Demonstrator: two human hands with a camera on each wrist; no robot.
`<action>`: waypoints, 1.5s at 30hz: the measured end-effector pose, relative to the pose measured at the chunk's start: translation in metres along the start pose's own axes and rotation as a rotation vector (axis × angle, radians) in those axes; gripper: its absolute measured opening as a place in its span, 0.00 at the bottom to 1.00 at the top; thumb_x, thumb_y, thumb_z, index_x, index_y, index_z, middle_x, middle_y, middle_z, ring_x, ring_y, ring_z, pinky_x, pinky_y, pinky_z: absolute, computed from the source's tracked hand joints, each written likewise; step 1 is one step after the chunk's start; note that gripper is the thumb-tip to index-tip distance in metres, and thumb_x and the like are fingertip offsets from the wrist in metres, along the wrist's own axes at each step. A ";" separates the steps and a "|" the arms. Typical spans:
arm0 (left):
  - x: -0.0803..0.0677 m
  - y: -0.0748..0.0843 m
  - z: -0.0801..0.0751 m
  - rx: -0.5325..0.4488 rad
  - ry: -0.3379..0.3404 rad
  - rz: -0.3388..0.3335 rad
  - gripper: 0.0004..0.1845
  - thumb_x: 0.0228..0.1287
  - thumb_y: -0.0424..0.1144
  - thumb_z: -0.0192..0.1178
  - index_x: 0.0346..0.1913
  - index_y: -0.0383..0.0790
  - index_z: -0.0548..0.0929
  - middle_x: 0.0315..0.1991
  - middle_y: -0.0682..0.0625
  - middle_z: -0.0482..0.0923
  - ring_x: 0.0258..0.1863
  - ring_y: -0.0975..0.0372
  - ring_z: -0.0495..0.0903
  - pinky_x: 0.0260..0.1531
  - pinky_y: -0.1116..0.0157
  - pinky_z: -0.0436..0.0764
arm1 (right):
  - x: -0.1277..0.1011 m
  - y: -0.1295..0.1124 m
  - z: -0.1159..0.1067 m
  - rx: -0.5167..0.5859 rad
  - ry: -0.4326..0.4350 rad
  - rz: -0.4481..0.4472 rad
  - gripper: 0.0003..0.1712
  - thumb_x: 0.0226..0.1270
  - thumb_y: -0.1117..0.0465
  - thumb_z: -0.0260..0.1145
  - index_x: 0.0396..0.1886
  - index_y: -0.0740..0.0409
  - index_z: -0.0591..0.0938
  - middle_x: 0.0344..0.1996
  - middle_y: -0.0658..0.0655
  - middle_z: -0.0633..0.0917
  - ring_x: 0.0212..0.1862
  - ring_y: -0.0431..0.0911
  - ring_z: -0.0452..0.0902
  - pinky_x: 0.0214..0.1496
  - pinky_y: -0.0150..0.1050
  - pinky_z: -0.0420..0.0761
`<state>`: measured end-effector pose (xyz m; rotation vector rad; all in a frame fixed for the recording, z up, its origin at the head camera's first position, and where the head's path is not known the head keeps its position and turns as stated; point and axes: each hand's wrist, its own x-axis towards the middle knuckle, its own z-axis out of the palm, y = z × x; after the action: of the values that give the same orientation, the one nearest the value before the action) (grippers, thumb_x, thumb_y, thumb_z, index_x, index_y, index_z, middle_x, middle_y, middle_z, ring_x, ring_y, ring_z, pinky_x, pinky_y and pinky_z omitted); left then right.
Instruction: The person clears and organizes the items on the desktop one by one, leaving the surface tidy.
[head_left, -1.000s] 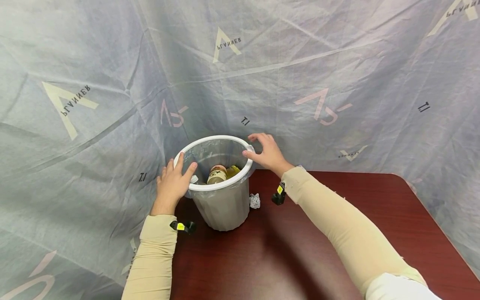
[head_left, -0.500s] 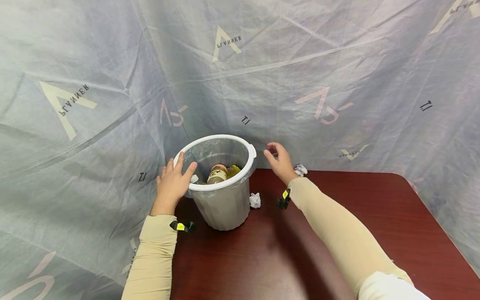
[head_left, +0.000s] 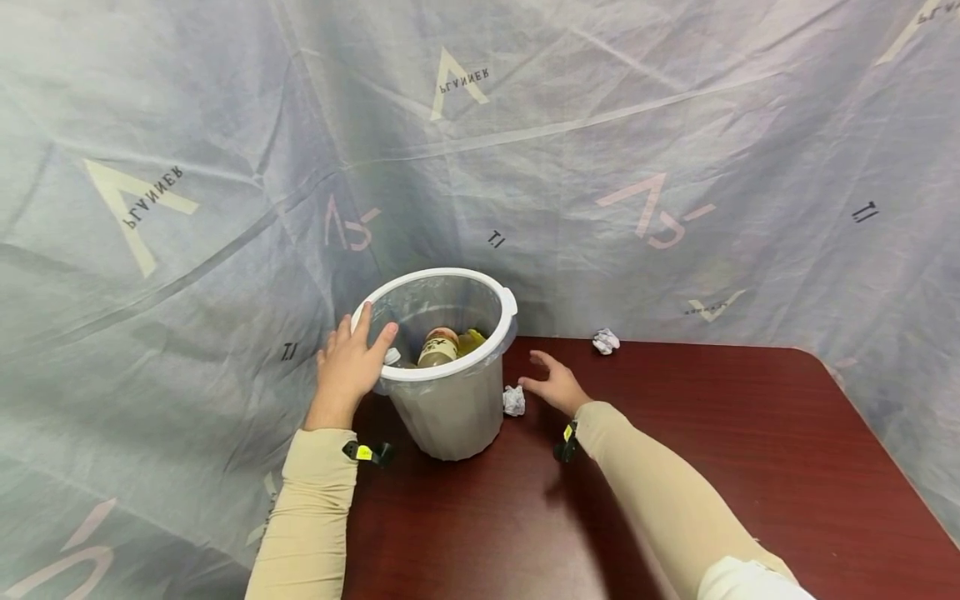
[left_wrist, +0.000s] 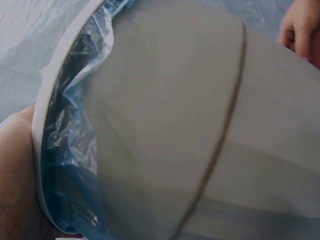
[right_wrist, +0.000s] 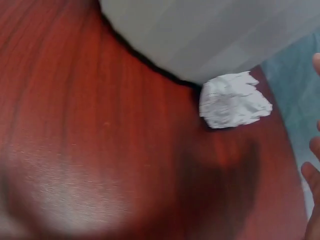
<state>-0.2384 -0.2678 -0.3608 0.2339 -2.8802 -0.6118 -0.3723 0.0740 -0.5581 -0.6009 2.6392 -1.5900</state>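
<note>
A grey trash can [head_left: 456, 417] with a white rim [head_left: 420, 375] and a clear bluish liner [left_wrist: 82, 135] stands on the table. My left hand [head_left: 347, 367] rests on the rim's left side with its fingers spread. A crumpled paper ball [head_left: 513, 401] lies against the can's base on the right, and the same paper [right_wrist: 234, 101] shows in the right wrist view. My right hand [head_left: 558, 386] hovers just right of that paper, thumb and fingers apart, holding nothing. Inside the can lie a labelled bottle [head_left: 439, 348] and something yellow [head_left: 471, 340].
A second crumpled paper ball [head_left: 606, 342] lies at the table's back edge, beyond my right hand. Grey printed fabric [head_left: 585, 167] hangs behind and to the left of the dark red table [head_left: 750, 433]. A white cap [head_left: 392, 356] shows inside the can near my left thumb.
My right hand has moved from the can's right rim, away to the right and then down beside the near paper ball. The far paper ball has come into sight. My left hand stays on the rim.
</note>
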 end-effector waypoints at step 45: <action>0.001 -0.001 -0.001 -0.002 0.006 0.007 0.50 0.66 0.80 0.24 0.83 0.55 0.42 0.81 0.33 0.40 0.76 0.30 0.44 0.68 0.29 0.44 | -0.009 -0.007 -0.005 -0.208 -0.025 -0.001 0.31 0.61 0.57 0.75 0.62 0.66 0.79 0.51 0.64 0.86 0.54 0.56 0.81 0.57 0.53 0.78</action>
<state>-0.2386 -0.2697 -0.3600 0.2244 -2.8735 -0.6109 -0.3623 0.0782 -0.5520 -0.6230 2.8065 -1.3087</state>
